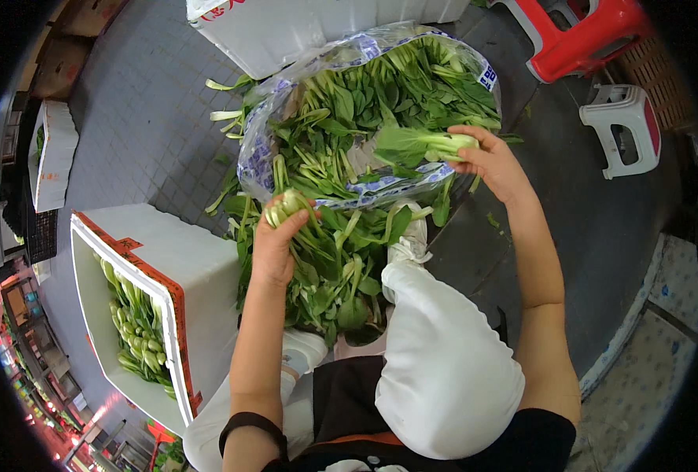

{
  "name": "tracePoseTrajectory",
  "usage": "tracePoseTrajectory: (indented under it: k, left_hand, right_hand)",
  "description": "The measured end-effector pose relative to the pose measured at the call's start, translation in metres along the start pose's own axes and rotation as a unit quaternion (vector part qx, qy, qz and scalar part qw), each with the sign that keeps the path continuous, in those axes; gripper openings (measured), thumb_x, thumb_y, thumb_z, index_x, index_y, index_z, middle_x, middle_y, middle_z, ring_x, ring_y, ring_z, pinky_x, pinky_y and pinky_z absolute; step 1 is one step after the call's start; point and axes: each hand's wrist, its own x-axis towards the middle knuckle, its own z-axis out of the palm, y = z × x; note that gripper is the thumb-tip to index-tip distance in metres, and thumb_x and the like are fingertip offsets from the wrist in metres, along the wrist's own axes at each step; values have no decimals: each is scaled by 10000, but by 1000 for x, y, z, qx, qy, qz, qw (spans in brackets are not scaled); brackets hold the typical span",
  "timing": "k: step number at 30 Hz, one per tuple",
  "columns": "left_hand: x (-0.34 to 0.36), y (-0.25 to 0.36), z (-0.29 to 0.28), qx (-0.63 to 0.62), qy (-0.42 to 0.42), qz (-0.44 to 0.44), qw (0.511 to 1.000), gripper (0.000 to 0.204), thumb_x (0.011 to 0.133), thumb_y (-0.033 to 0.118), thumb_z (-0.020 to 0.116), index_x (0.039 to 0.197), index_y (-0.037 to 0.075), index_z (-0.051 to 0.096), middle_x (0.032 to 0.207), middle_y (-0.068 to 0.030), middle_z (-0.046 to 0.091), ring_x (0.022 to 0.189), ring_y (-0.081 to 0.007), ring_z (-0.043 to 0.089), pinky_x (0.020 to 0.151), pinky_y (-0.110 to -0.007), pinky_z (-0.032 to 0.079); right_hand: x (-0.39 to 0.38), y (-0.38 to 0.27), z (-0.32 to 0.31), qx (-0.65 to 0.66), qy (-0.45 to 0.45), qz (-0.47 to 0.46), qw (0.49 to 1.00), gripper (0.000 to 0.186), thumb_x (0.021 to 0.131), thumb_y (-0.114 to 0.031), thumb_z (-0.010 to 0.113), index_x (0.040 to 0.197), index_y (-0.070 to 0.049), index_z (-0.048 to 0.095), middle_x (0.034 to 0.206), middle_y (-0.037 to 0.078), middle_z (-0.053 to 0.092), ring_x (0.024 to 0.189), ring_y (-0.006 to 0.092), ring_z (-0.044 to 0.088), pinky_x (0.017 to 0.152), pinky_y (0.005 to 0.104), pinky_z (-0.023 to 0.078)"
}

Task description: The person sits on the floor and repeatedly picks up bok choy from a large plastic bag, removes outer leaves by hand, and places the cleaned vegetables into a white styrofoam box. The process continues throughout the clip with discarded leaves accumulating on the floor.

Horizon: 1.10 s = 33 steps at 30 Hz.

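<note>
My right hand [486, 161] is closed round the pale base of a head of bok choy [419, 147], its leaves pointing left over the bag. In my left hand [278, 240] are the pale stem ends of more bok choy [287, 208], gripped between thumb and fingers. Between and beyond my hands lies a clear plastic bag [256, 161] with blue print, spread wide and full of loose green leaves and stalks [349, 102]. A heap of leafy greens [349, 271] covers the ground below the bag, by my feet.
At left a white foam box [199, 248] with orange tape holds stacked bok choy [140, 334]. Another white foam box [302, 35] stands behind the bag. A red stool [557, 39] and a white stool [620, 130] are at the upper right. My white-covered knee [451, 362] is in front.
</note>
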Motion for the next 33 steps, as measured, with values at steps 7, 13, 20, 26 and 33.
tracePoseTrajectory:
  k: [7,13,20,26,33]
  left_hand:
    - [5,28,-2,229,25,82,970,403,733,65,712,1092,27,532,931,-47,612,836,-110,572,752,-256,463]
    - [0,6,27,309,-119,76,940,774,620,87,812,1269,54,393,1127,-82,518,1011,-159,512,876,-286,429]
    - [-18,29,1,368,-162,35,915,819,622,63,745,1327,57,328,1137,-93,517,1045,-166,499,909,-285,403]
    - [-58,94,-39,461,-210,-68,859,747,635,162,747,1282,82,383,1144,-125,533,1059,-207,504,924,-309,391]
    - [-104,99,-80,255,-45,-102,961,902,619,61,782,1359,55,265,1150,-124,508,1062,-209,495,909,-303,409]
  right_hand:
    - [4,14,66,-86,-215,-1,973,376,766,-29,639,1127,16,544,924,65,614,803,111,589,712,234,486]
    - [-2,49,145,-7,-205,-25,978,472,724,-23,645,1169,61,510,955,77,621,826,122,580,726,250,466]
    - [-14,20,159,-229,-257,-85,935,306,755,8,603,1061,25,601,897,78,655,811,142,619,712,280,489]
    - [-12,23,158,-409,-268,-333,806,377,729,-53,643,1099,-4,587,1062,129,619,887,302,613,761,371,492]
    - [-38,12,233,-203,-290,-255,900,334,758,24,645,1083,-26,588,1008,83,540,830,145,563,711,256,476]
